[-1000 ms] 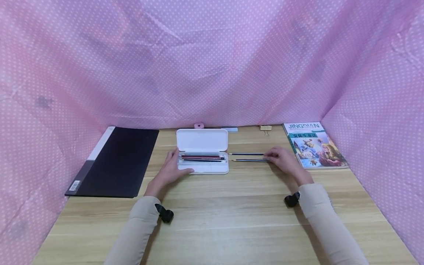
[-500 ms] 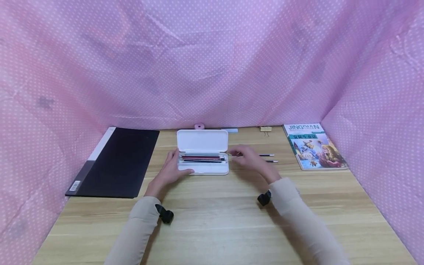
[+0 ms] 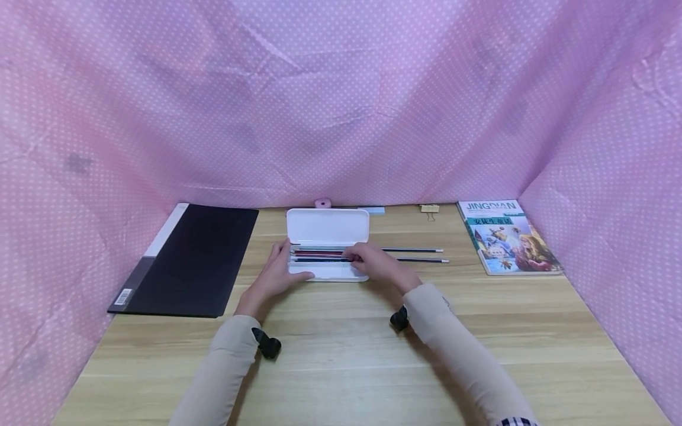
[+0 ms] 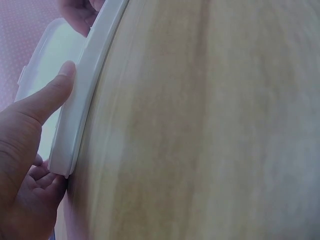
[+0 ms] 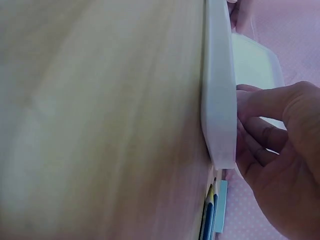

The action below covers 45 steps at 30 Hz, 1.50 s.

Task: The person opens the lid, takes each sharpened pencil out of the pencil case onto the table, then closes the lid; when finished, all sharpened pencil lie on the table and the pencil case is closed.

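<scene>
In the head view a white pencil case (image 3: 330, 278) lies with its lid raised, several dark and red pencils (image 3: 317, 253) in its rear part. My left hand (image 3: 274, 269) grips the left end, thumb on the front rim and fingers round the side. My right hand (image 3: 373, 262) reaches into the right half, fingertips bent down at the pencils. In the right wrist view the front wall of the pencil case (image 5: 220, 85) hides those fingertips, so I cannot tell whether they pinch a pencil. Two dark pencils (image 3: 412, 250) lie side by side on the table, right of the case.
A black folder (image 3: 197, 260) lies at the left and an illustrated book (image 3: 508, 236) at the right. Behind the case are a pink roll (image 3: 322, 203) and a pale strip (image 3: 375, 210). A binder clip (image 3: 429, 209) sits near the pink dotted curtain (image 3: 341, 118).
My right hand has left the two pencils on the table and moved left, past the case's right end, into the case. My left hand has stayed on the case.
</scene>
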Tool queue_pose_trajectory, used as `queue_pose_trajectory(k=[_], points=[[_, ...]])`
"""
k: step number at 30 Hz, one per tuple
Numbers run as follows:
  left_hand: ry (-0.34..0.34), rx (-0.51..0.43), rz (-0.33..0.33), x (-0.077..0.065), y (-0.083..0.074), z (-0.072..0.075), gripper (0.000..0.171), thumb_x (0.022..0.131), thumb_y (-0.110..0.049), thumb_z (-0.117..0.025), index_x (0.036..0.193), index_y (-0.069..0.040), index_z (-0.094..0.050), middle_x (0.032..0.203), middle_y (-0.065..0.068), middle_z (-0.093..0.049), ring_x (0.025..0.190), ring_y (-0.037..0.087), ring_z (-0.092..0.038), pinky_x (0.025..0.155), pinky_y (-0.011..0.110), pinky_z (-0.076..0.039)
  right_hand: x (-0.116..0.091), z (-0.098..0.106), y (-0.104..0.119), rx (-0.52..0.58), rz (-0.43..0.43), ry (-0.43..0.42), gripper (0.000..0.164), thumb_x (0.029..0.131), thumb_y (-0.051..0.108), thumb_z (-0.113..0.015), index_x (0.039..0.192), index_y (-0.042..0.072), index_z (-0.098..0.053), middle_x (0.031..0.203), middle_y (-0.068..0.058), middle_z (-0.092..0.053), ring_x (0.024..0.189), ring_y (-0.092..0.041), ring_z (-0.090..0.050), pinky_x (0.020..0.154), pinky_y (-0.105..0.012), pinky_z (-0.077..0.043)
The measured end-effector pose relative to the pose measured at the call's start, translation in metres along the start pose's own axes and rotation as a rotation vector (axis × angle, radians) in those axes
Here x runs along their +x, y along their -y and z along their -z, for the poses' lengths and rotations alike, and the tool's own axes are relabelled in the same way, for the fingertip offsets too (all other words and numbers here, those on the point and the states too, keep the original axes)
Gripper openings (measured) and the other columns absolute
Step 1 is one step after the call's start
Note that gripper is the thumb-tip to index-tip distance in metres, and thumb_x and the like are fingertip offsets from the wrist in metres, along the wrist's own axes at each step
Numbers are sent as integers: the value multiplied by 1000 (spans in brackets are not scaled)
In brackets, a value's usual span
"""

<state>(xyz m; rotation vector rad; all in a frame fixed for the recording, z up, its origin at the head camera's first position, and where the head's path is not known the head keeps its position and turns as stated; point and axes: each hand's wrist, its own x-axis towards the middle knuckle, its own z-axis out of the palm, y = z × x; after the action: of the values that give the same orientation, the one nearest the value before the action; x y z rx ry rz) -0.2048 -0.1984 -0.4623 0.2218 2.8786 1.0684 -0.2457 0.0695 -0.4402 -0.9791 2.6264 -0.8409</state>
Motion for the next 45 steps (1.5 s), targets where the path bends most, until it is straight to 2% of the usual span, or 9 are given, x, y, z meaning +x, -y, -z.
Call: queue_pose_trajectory(k=[4, 12, 21, 26, 32, 37, 45], points=[[0, 1, 2, 1, 0, 0, 115, 69, -54, -73, 149, -10, -2, 143, 16, -20, 130, 28, -26, 107, 43, -25, 2, 0, -2, 31, -29, 1, 25, 90, 2, -55, 112, 10, -64, 99, 1, -62, 90, -10, -54, 82, -27, -46], [-3, 0, 2, 1, -1, -1, 116, 69, -54, -74, 149, -10, -2, 143, 16, -19, 130, 27, -26, 107, 43, -25, 2, -1, -5, 35, -20, -39, 21, 89, 4, -58, 106, 10, -68, 93, 3, -60, 85, -9, -53, 78, -24, -46], [-12, -20, 0, -1, 2, -3, 114, 68, -54, -75, 149, -15, -4, 142, 14, -21, 129, 26, -27, 106, 42, -26, -17, 13, -8, 64, -25, -83, 19, 91, 6, -55, 104, 11, -69, 100, 2, -61, 93, -12, -54, 82, -30, -46], [-17, -30, -10, -1, 3, -3, 114, 67, -52, -76, 149, -16, -5, 141, 15, -22, 128, 26, -28, 106, 43, -26, -36, 21, -22, 87, -20, -138, 20, 91, 5, -55, 106, 10, -68, 106, -2, -62, 100, -15, -55, 86, -34, -46], [-15, -23, 1, -1, 2, -2, 116, 67, -54, -75, 149, -15, -3, 140, 15, -22, 128, 26, -28, 106, 42, -27, -67, 37, -40, 82, -62, -218, 18, 90, 6, -57, 103, 12, -69, 100, 0, -63, 94, -16, -57, 83, -37, -47], [-16, -9, -8, -1, 3, -1, 116, 69, -54, -74, 149, -14, -1, 140, 15, -22, 128, 26, -28, 106, 41, -26, -95, 51, -59, 53, -67, -290, 18, 88, 3, -59, 101, 9, -69, 98, -4, -63, 92, -20, -58, 81, -39, -48], [-11, -15, -6, 0, 2, -1, 116, 69, -55, -73, 149, -13, -1, 141, 15, -21, 129, 26, -27, 107, 41, -25, -134, 67, -85, 9, -112, -327, 19, 85, -1, -61, 98, 11, -70, 97, -5, -64, 91, -23, -59, 78, -40, -49]])
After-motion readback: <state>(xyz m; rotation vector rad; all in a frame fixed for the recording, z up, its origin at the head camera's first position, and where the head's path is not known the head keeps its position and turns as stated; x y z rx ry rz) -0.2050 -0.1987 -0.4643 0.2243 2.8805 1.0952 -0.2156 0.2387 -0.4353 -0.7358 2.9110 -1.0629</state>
